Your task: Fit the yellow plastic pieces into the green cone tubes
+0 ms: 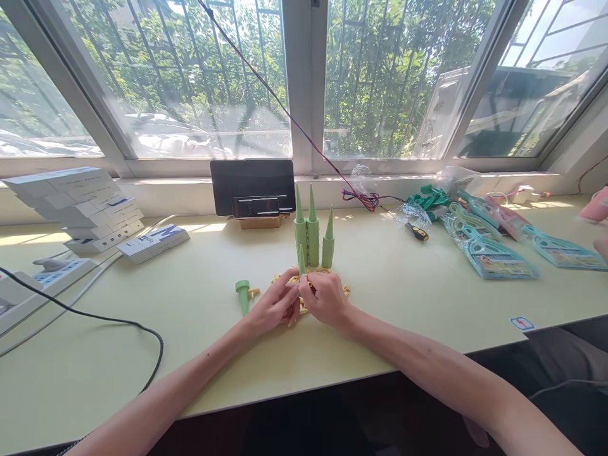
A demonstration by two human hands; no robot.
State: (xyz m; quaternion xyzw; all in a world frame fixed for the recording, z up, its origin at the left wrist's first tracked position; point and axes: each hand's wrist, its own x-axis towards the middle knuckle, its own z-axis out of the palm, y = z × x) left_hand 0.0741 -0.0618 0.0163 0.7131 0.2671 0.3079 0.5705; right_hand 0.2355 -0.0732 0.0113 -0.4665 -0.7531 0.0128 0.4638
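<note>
My left hand [277,300] is closed around a green plastic spike [302,258], whose pointed tip stands upward. My right hand [327,296] is closed against the same spike from the other side, its fingers pinched near a small yellow part [308,283]. The spike's lower part is hidden by my fingers. Small yellow pieces [347,292] lie scattered under and around my hands. Behind them stand stacks of green spikes [312,237], points up, with a shorter stack [328,247] to the right. Left of my hands lies a single green spike with a wide cap [242,291], beside another yellow piece [254,292].
A black tablet [251,180] and a phone [256,207] lean near the window. White boxes [95,202] and a power strip [57,282] are at left. A screwdriver [418,232] and bagged teal items [498,256] lie right. Another person's hand [602,246] shows at the right edge.
</note>
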